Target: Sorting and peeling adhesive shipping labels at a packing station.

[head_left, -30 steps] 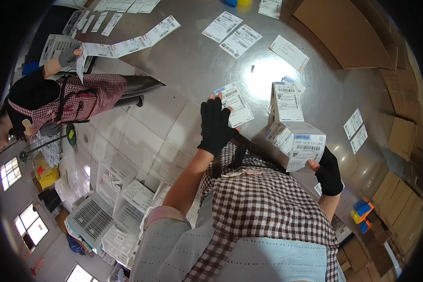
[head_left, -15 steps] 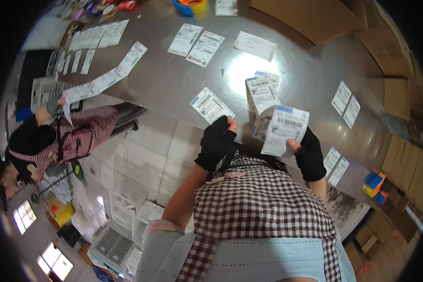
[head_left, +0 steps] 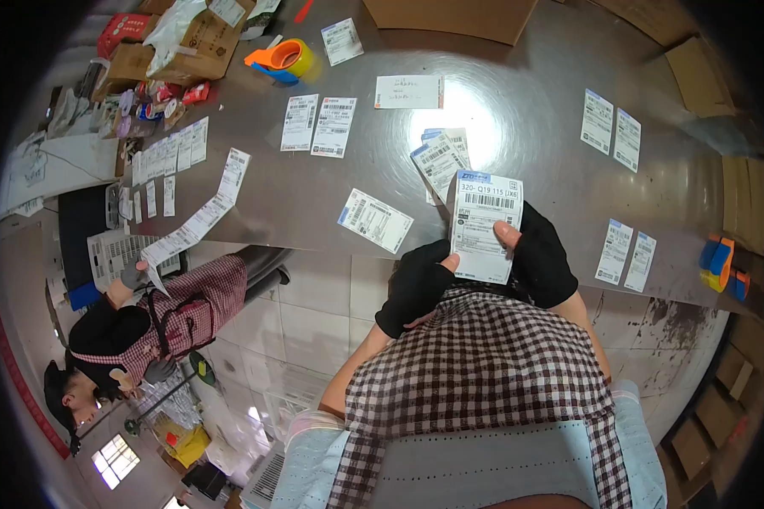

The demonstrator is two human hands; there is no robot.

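Both hands wear black fingerless gloves and hold one white shipping label [head_left: 481,225] at the table's near edge. My right hand [head_left: 545,259] grips its right side, thumb on the front; whether more labels lie behind it I cannot tell. At its lower left edge, my left hand [head_left: 420,284] pinches it with the thumb on top. Just beyond, a small overlapping pile of labels [head_left: 437,163] lies on the metal table. To the left of my hands a single label [head_left: 376,220] lies flat and tilted.
Label pairs lie at far left [head_left: 333,127] and right [head_left: 598,120]. Tape dispensers stand at the back [head_left: 284,59] and right edge [head_left: 721,265]. Cardboard boxes [head_left: 450,19] line the far side. At left, a co-worker [head_left: 174,310] in a checked apron holds a long label strip [head_left: 197,222].
My left hand has moved right and taken the label's lower left edge, joining my right hand. The view has shifted, showing more of the table's far left.
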